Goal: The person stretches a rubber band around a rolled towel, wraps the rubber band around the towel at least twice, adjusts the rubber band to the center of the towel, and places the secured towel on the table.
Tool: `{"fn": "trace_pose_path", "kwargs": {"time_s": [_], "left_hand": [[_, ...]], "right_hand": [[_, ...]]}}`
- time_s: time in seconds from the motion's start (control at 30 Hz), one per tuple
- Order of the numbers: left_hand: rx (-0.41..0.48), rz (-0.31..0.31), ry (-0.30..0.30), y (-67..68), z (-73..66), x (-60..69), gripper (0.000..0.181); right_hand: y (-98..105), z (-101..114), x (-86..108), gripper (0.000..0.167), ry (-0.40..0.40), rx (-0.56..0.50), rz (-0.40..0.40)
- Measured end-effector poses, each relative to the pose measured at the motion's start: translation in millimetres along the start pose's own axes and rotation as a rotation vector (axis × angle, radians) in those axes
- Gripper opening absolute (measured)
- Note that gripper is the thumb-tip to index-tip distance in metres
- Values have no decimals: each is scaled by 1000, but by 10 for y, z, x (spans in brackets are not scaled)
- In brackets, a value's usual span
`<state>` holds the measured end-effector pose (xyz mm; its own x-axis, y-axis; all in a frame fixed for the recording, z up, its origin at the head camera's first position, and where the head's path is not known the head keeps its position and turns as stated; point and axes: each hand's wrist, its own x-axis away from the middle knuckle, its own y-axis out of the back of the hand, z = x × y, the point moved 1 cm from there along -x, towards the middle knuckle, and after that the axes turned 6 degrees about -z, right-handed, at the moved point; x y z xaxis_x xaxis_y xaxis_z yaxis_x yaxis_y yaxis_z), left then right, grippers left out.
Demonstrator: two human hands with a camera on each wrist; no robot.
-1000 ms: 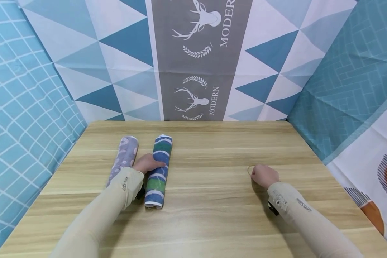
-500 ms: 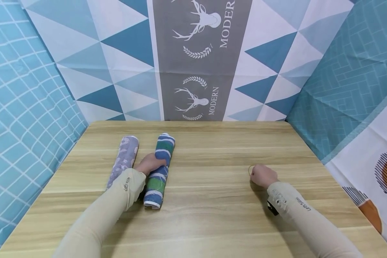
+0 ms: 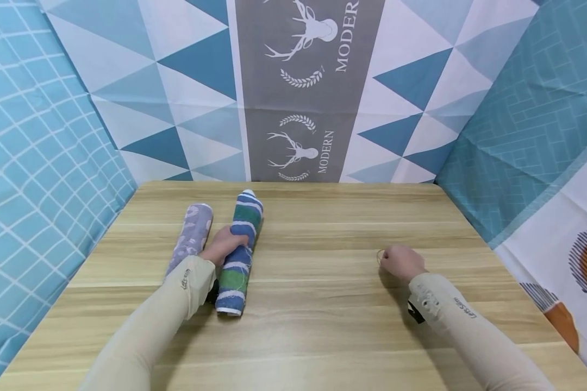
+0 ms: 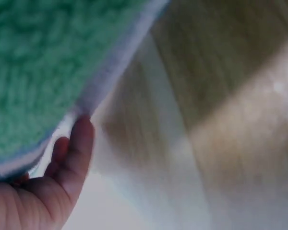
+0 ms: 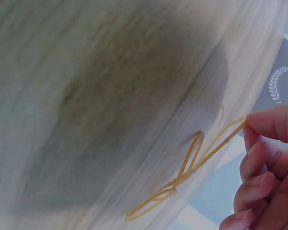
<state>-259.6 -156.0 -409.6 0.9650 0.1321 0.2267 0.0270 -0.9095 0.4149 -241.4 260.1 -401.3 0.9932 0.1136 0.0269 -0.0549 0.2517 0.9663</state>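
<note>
A rolled towel [image 3: 233, 279] with blue, green and white stripes lies lengthwise on the left half of the table. My left hand [image 3: 226, 243] grips it around the middle, thumb over the top. In the left wrist view, curled fingers [image 4: 79, 148] reach under the green-striped towel [image 4: 43, 67]. On the right side, my right hand [image 3: 402, 262] is held low over the tabletop. Its thumb and index finger pinch a thin yellow rubber band [image 5: 220, 146], which hangs in twisted loops; whether it is one band or more, I cannot tell.
A second rolled towel [image 3: 192, 231], lilac with pale spots, lies just left of the striped one, partly behind the left forearm. The wooden table [image 3: 318, 326] ends at a patterned cloth wall [image 3: 298, 98] at the back, with cloth walls on both sides.
My left hand and the striped towel have shifted slightly; the towel's far end is now farther up and more to a point. The right hand stays nearly still with the rubber band.
</note>
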Motion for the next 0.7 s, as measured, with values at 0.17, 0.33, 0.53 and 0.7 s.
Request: {"fn": "trace_pose_path", "kwargs": {"time_s": [0.17, 0.33, 0.53, 0.7], "left_hand": [[65, -29, 48, 23, -6, 8, 64], [162, -38, 96, 22, -35, 9, 70], [356, -54, 73, 24, -62, 27, 69], [451, -47, 37, 37, -65, 63, 66]], "right_hand": [[27, 21, 9, 33, 3, -28, -6], [39, 0, 17, 33, -17, -38, -14], [44, -1, 24, 31, -8, -39, -26], [28, 0, 18, 30, 3, -37, -38]]}}
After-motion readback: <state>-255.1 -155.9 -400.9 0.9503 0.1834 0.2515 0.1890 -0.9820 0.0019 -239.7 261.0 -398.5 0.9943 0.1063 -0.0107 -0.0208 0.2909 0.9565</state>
